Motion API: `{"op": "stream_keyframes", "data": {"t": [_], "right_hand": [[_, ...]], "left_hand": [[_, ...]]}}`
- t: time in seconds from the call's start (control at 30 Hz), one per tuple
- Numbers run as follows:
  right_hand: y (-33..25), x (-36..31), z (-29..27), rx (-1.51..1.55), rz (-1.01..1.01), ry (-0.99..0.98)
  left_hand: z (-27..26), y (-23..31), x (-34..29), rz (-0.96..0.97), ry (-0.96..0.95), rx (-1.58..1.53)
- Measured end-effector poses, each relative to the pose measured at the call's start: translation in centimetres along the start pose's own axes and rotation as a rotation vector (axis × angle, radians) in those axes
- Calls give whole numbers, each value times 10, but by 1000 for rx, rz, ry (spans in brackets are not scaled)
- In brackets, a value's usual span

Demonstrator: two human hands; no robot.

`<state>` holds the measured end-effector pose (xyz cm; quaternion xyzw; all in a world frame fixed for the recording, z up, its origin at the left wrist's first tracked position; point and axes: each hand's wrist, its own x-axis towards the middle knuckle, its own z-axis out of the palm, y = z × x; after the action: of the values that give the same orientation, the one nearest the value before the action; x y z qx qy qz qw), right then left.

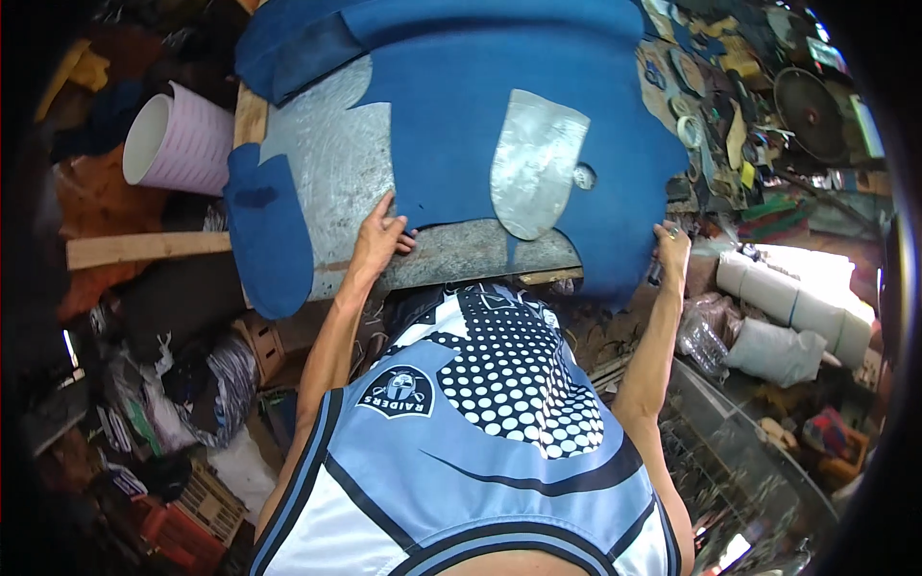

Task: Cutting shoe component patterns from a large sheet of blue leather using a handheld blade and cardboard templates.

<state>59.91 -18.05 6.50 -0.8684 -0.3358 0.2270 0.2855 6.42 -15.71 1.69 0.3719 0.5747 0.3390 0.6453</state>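
Observation:
A large blue sheet that looks like leather lies over a scuffed grey work board, with cut-outs along its near and left edges. On it rests a silver, round-ended flat template, beside a small round hole. My left hand lies at the sheet's near left corner, index finger stretched out and the others loosely bent. My right hand is closed at the sheet's right edge, fingertips against it; a small dark object shows under that hand, its kind unclear. A separate blue rounded piece hangs over the board's left side.
A pinkish-white roll stands left of the board, above a wooden plank. Tape rolls and tools crowd the right side. White wrapped rolls lie at the right, and crates and bags stand at lower left.

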Motion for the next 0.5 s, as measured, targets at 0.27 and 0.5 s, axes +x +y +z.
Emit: {"op": "stream_keyframes", "data": {"t": [0.27,0.5], "right_hand": [[59,-20,0,-445,-98,225],[-51,-109,73,-495,-393,-13]], "left_hand": [[26,3,-55,-22,19,303],[34,2,-66,489,116,970]]}}
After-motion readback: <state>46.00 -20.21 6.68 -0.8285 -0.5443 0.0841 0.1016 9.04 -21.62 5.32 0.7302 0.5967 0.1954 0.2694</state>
